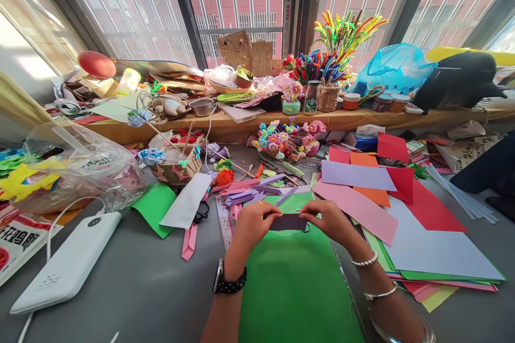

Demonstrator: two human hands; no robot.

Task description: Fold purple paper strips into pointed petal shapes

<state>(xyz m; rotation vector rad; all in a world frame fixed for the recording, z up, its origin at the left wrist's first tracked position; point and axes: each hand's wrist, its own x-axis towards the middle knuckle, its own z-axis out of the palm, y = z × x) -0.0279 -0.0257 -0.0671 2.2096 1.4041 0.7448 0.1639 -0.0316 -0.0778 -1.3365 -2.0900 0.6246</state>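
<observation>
Two hands meet at the middle of the desk, pinching a small dark purple paper strip [288,222] between them. The left hand [251,225], with a black watch [227,280] on its wrist, grips the strip's left end between thumb and fingers; the right hand [330,221], with a bead bracelet [364,261] and bangles behind it, grips the right end. The strip is held level just above the far edge of a green sheet [295,284] that lies flat in front of the person.

By the look of it, the step in hand is folding or creasing this strip. The next move seems to call for both ends kept aligned and a firm, even press along the fold, since so narrow a piece skews easily.

Just left of the green sheet lie a ruler [225,222], a white paper strip [188,201] and black scissors [201,213]; farther left is a white power bank [66,265]. To the right spreads a stack of coloured paper sheets [418,230]. Beyond the hands lie lilac paper strips [257,190], then a cluster of small handmade flowers [287,138]. Farthest off, on the window ledge [249,123], stands a bunch of pipe cleaners [341,37] beside a blue plastic bag [392,67].
</observation>
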